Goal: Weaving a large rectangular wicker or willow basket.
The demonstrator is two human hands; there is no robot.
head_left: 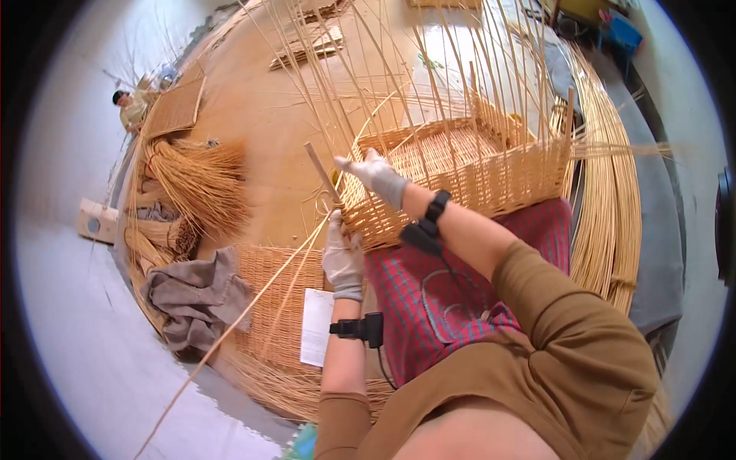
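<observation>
A partly woven wicker basket (491, 180) rests tilted on my lap, over a red and blue checked cloth (406, 291). Tall thin stakes rise from its walls, with thicker posts at the corners. My left hand (342, 261), in a pale glove, grips the basket's near left corner from below, beside a thick corner post (322, 172). From that corner a long wicker strand (253, 307) runs down to the lower left. Above the left wall is my gloved right hand (376, 176), its fingers stretched and apart; nothing shows in them.
Left lie a bundle of brown rods (199, 184), a grey cloth (195, 295), a flat woven panel (280, 280) and a white paper (316, 326). Long pale rods (609, 192) line the right side. A person (132, 107) sits far left; a blue plastic item (622, 32) stands back right.
</observation>
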